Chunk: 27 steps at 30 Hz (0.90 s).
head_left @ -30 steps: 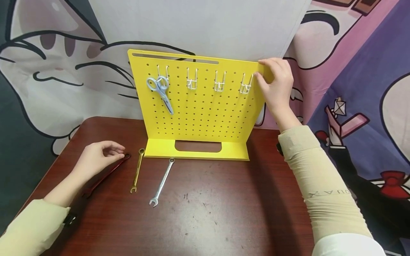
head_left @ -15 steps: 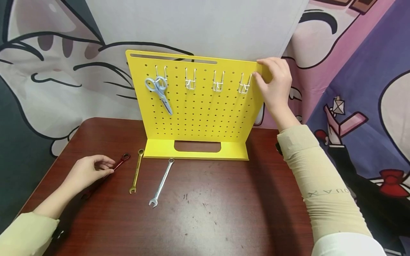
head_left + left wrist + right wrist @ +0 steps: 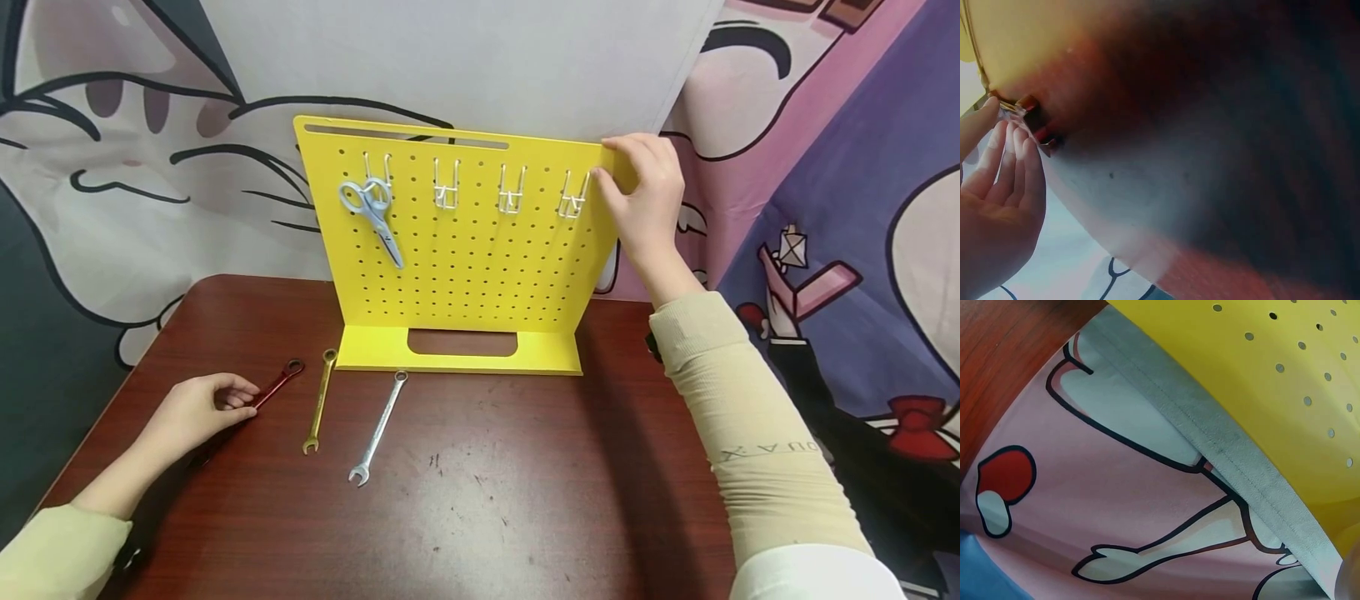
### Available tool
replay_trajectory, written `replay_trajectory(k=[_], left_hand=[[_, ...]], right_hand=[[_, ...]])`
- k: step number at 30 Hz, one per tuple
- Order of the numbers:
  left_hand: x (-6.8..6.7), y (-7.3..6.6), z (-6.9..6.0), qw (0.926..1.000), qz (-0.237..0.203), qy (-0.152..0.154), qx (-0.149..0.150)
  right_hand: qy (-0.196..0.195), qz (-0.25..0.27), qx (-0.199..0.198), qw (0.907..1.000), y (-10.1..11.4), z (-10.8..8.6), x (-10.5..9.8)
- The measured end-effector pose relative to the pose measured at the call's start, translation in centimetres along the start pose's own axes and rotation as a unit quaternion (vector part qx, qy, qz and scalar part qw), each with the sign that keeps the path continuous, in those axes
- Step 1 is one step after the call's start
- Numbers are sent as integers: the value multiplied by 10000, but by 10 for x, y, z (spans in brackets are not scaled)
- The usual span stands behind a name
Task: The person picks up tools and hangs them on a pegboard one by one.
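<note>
"One red wrench [image 3: 277,386], lying on the surface [image 3: 510,467]. Nearer to which hand?"

"The left hand [image 3: 197,408]: its fingertips are at the shaft. The right hand [image 3: 647,187] is well apart, higher and farther from the person."

"Long axis?"

"Slanted, near the line in which the left hand points. Ring end: beyond the left fingertips, ahead and to their right. Other end: back in the shadow below the left hand, hard to make out."

"State of the hands?"

"Left: thumb and fingers part-bent, set about the shaft; whether they pinch it, cannot tell, and the dim left wrist view does not settle it. Right: thumb on the front, fingers at the top edge, gripping the upper corner of the yellow pegboard [image 3: 472,250]. One white hook [image 3: 573,201] just beside that thumb."

"Appearance of the item?"

"Dark metallic red, glossy; slim shaft, closed ring head. Like pieces, two: one gold wrench [image 3: 320,404], to the right of the left hand; one silver wrench [image 3: 380,429], farther right. Both have the ring away from the person, forked end toward."
</note>
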<state>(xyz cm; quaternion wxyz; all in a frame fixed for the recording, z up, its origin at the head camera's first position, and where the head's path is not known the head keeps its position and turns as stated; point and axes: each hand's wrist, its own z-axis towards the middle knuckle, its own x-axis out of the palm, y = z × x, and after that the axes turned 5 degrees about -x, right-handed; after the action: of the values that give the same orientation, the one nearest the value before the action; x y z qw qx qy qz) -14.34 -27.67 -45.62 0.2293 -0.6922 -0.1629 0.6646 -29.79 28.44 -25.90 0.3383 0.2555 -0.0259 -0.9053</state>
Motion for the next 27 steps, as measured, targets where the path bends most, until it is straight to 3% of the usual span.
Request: replay_trajectory(k=[13,27], left_hand=[[4,1,0,9995,-12,112,-306],[-2,1,6,9955,-300,511,-741]], right_hand=[[-22,40,311,9995,3,1,-2],[-51,89,86,9999,2,0,0]])
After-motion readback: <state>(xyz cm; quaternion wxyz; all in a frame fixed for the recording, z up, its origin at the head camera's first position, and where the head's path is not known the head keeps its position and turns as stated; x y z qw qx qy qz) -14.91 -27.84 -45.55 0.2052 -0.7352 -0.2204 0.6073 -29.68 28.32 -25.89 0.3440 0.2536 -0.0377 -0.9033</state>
